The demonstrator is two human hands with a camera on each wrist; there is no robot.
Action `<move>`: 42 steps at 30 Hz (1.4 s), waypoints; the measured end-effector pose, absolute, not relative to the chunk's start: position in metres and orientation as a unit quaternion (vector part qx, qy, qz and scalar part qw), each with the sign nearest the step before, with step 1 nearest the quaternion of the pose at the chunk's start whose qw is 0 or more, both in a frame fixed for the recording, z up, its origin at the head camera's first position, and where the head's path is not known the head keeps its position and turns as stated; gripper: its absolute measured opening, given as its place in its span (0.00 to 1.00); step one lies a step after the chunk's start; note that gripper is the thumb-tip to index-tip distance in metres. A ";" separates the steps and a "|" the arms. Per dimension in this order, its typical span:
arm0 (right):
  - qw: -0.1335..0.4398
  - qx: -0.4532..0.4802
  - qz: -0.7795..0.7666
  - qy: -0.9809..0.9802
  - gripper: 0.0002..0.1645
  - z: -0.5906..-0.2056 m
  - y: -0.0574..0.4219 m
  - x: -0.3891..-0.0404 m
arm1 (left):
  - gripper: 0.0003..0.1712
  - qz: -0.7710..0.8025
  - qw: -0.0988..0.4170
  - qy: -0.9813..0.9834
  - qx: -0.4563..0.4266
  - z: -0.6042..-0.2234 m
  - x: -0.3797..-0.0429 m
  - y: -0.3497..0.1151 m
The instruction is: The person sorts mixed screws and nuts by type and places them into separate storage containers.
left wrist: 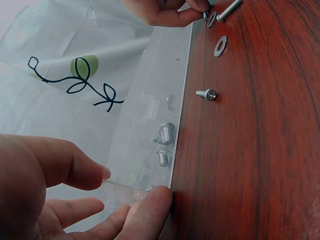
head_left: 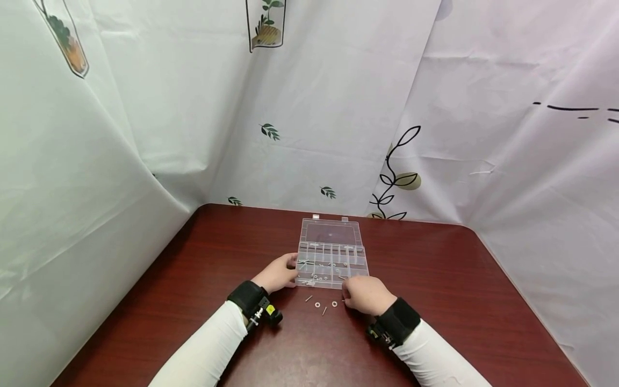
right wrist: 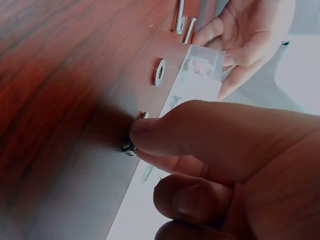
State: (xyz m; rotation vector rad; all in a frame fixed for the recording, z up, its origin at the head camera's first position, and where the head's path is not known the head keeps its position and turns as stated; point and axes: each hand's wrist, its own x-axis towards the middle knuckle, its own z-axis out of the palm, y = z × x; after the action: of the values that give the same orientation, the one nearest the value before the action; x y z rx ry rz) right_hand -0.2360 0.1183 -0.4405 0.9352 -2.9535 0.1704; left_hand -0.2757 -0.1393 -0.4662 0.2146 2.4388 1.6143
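Note:
A clear plastic compartment box (head_left: 321, 286) lies on the table with its lid (head_left: 331, 234) opened away from me. Screws and washers are scattered in its compartments. My left hand (head_left: 276, 274) holds the box's left end, thumb and a finger at its edge in the left wrist view. Close to the box's front right corner, my right hand (head_left: 367, 295) pinches a small screw (right wrist: 130, 150) between thumb and index finger, low over the table; the fingertips hide part of it. Between the hands lie a washer (head_left: 317, 305), another washer (head_left: 335, 304), and a couple of loose screws (head_left: 324, 311).
The dark red wooden table (head_left: 459, 301) has rounded far corners. White fabric (head_left: 309, 161) with plant prints hangs behind it and along both sides. Each wrist carries a black strap (head_left: 399, 321) with a small camera.

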 end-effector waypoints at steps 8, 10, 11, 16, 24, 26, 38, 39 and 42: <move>0.031 0.312 0.057 -0.948 0.15 -0.445 0.119 -0.240 | 0.36 0.549 0.101 0.827 0.075 -0.464 -0.274 -0.140; 0.034 0.315 0.058 -0.947 0.15 -0.445 0.119 -0.239 | 0.36 0.547 0.100 0.827 0.076 -0.464 -0.273 -0.140; 0.034 0.315 0.059 -0.946 0.15 -0.445 0.119 -0.239 | 0.36 0.547 0.100 0.828 0.076 -0.464 -0.273 -0.140; 0.028 0.315 0.058 -0.947 0.14 -0.445 0.120 -0.239 | 0.35 0.546 0.102 0.828 0.077 -0.464 -0.272 -0.139; 0.046 0.305 0.063 -0.949 0.12 -0.435 0.122 -0.245 | 0.35 0.551 0.102 0.825 0.073 -0.463 -0.273 -0.139; 0.057 0.301 0.066 -0.949 0.11 -0.431 0.123 -0.247 | 0.35 0.552 0.101 0.824 0.072 -0.463 -0.274 -0.139; 0.040 0.263 0.153 -0.952 0.09 -0.401 0.128 -0.276 | 0.34 0.545 0.105 0.829 0.070 -0.463 -0.272 -0.139; 0.036 0.257 0.164 -0.952 0.09 -0.399 0.129 -0.279 | 0.34 0.545 0.105 0.829 0.071 -0.463 -0.272 -0.139; 0.024 0.239 0.201 -0.950 0.07 -0.395 0.131 -0.290 | 0.35 0.546 0.105 0.828 0.069 -0.461 -0.271 -0.139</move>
State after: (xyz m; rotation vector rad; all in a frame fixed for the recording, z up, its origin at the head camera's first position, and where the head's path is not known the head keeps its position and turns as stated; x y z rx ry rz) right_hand -0.2899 0.1313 -0.3954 0.7388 -2.9396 0.6211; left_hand -0.2712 -0.1386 -0.4614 0.2036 2.4416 1.6082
